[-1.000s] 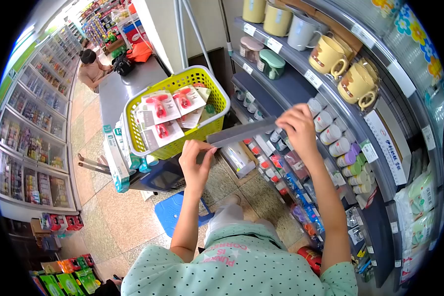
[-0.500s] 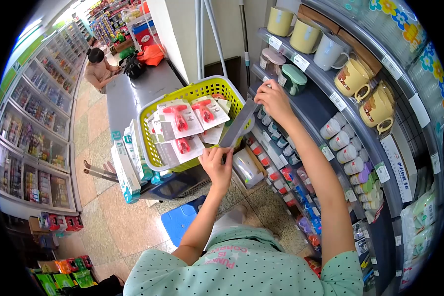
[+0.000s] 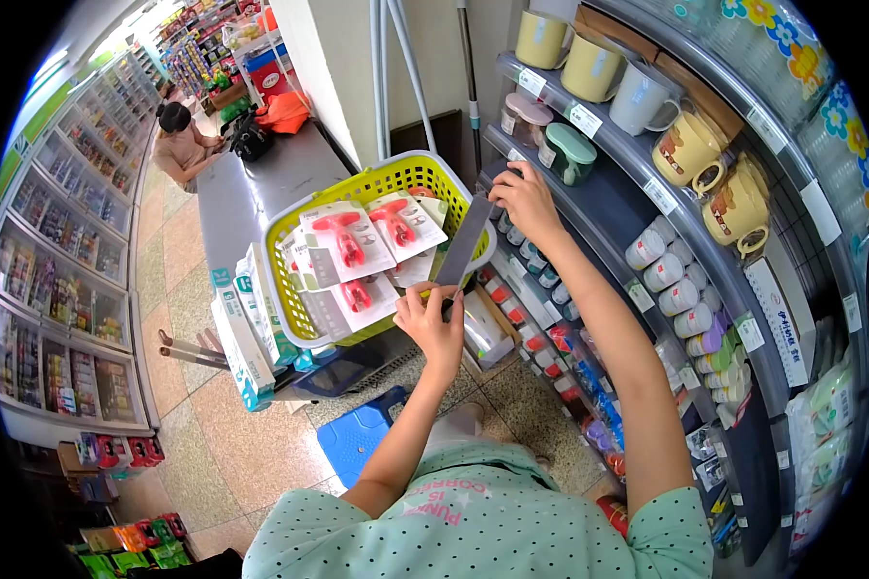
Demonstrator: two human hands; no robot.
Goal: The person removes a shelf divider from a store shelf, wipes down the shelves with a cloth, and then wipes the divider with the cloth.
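A flat grey strip (image 3: 464, 241) is held tilted between both hands, beside the right edge of the yellow-green basket (image 3: 290, 307). My left hand (image 3: 433, 323) pinches its lower end, and my right hand (image 3: 526, 201) grips the upper end near the shelf. Inside the basket lie several carded packs with red items (image 3: 348, 241). The basket rests on a grey metal counter (image 3: 246, 198).
Shelves on the right carry yellow mugs (image 3: 687, 150), a green lidded container (image 3: 568, 152) and rows of small jars (image 3: 664, 272). A blue stool (image 3: 357, 434) stands on the floor. Long boxes (image 3: 243, 352) lean by the counter. A person (image 3: 179, 145) sits beyond it.
The strip has swung from nearly level to a steep tilt beside the basket. My right hand has moved left and up, my left hand right. The view has shifted too.
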